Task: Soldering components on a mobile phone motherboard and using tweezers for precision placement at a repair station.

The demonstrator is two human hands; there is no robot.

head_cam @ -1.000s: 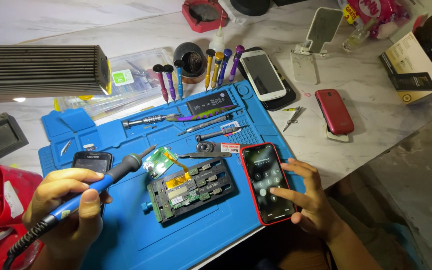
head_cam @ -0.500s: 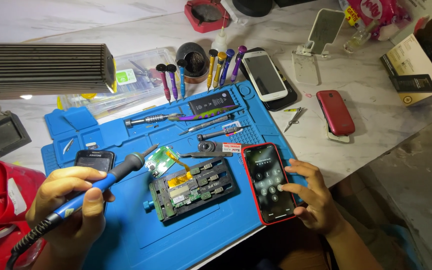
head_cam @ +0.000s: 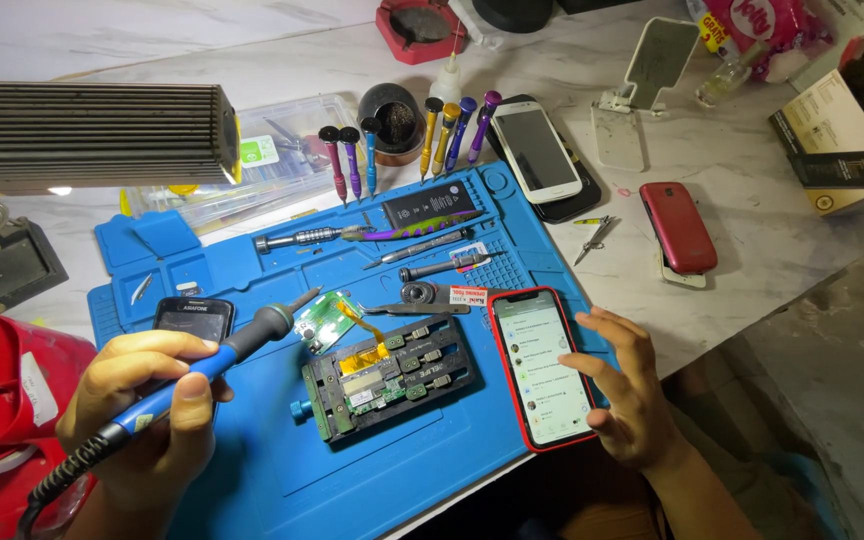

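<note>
— Marble-patterned white worktop [head_cam: 752, 260], with a blue silicone repair mat [head_cam: 252, 480] spread over its near edge. What has changed since a moment ago?

— Mostly the screen of the red-cased smartphone [head_cam: 542, 368]. Half a second back it showed a dark screen with round buttons; now it shows a light list of rows. The phone itself lies where it lay, flat on the mat's right edge.

— And the right hand [head_cam: 632, 395]?

— It sits just right of that phone, fingers spread wide and lifted a little, holding nothing. The thumb reaches in over the phone's right side; whether it touches the glass I cannot tell.

— The left hand [head_cam: 147, 400]?

— Closed around the blue-handled soldering iron [head_cam: 202, 370], gripped like a pen, as before. Its black cord runs off the lower left. The iron's tip points up and right, ending near the small green circuit board [head_cam: 324, 322] with its orange flex strip.

— What lies between the hands?

— A dark grey board-holding fixture [head_cam: 389, 375], flat on the mat, just beyond the iron's tip and left of the phone. A small black phone [head_cam: 192, 320] rests right above the left hand's knuckles. Farther back, a row of coloured-handle screwdrivers [head_cam: 402, 140] stands upright.
</note>
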